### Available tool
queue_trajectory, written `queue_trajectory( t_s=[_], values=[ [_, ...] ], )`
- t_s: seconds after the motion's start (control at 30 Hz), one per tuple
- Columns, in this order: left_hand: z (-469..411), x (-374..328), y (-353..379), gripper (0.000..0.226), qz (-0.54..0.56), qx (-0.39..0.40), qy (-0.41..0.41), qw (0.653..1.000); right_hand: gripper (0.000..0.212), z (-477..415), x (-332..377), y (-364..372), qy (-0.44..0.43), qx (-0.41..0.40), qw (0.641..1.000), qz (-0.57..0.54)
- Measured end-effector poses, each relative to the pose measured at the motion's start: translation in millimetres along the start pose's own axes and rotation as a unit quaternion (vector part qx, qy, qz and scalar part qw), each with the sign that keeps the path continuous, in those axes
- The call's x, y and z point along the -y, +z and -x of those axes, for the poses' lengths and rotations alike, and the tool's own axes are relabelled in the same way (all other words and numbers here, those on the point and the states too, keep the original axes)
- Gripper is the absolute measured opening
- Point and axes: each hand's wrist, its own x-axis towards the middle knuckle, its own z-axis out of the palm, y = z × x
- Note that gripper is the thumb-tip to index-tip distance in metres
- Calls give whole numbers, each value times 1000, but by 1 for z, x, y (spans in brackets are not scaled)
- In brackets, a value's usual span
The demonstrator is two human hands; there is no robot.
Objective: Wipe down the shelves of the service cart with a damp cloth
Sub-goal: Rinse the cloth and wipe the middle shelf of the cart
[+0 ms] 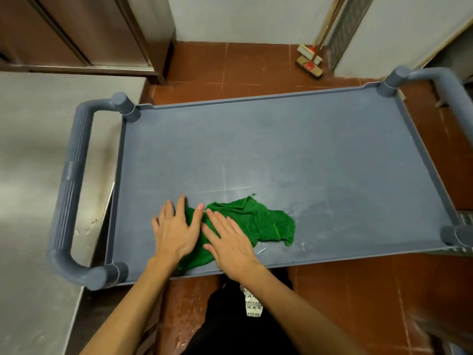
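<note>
A grey-blue service cart stands in front of me, its top shelf (281,149) flat with a low rim. A green cloth (258,221) lies rumpled on the shelf near the front edge. My left hand (176,231) presses flat on the cloth's left part, fingers spread. My right hand (230,242) lies flat on the cloth beside it, fingers together and pointing left-forward. A wet sheen shows on the shelf to the right of the cloth. The lower shelves are hidden under the top one.
The cart's handle (74,190) curves at the left, another handle (435,80) at the far right. A steel counter (30,175) borders the left. Brushes (309,62) lean against the wall on the red tile floor (230,67).
</note>
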Motion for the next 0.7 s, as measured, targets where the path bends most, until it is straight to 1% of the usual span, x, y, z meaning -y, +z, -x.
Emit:
queue_trajectory(
  t_s=[0.13,0.23,0.27,0.3,0.33,0.4,0.43,0.47,0.5,0.53,0.6,0.7],
  values=[
    [-8,-31,1,95,-36,47,-68,996,55,24,-41,-8,15,-4,1000,-16],
    [-8,-51,9,87,-53,67,-136,987,55,40,-75,-18,31,-1,999,-23],
    [-6,-58,13,85,-58,67,-156,984,55,45,-87,-21,37,0,999,-23],
    [-4,-67,18,83,-65,55,-160,983,55,50,-97,-24,45,0,999,-23],
    [-2,-77,24,78,-72,30,-136,988,55,55,-107,-27,53,-2,998,-25],
    [4,-99,34,62,-67,-30,-13,997,55,64,-124,-31,67,-8,997,-30],
    [8,-113,39,57,-67,-41,50,996,55,67,-131,-33,71,-10,997,-32],
    [11,-127,42,56,-69,-40,96,992,55,71,-139,-35,72,-11,997,-31],
    [13,-142,44,56,-68,-31,117,990,55,74,-146,-38,73,-12,997,-28],
    [15,-154,46,57,-58,-24,119,991,55,77,-154,-41,73,-11,997,-26],
    [14,-171,49,61,-29,-13,99,995,55,85,-172,-46,81,-11,996,-23],
    [11,-176,54,68,-32,0,80,996,55,99,-203,-51,111,-12,994,-15]
  ],
)
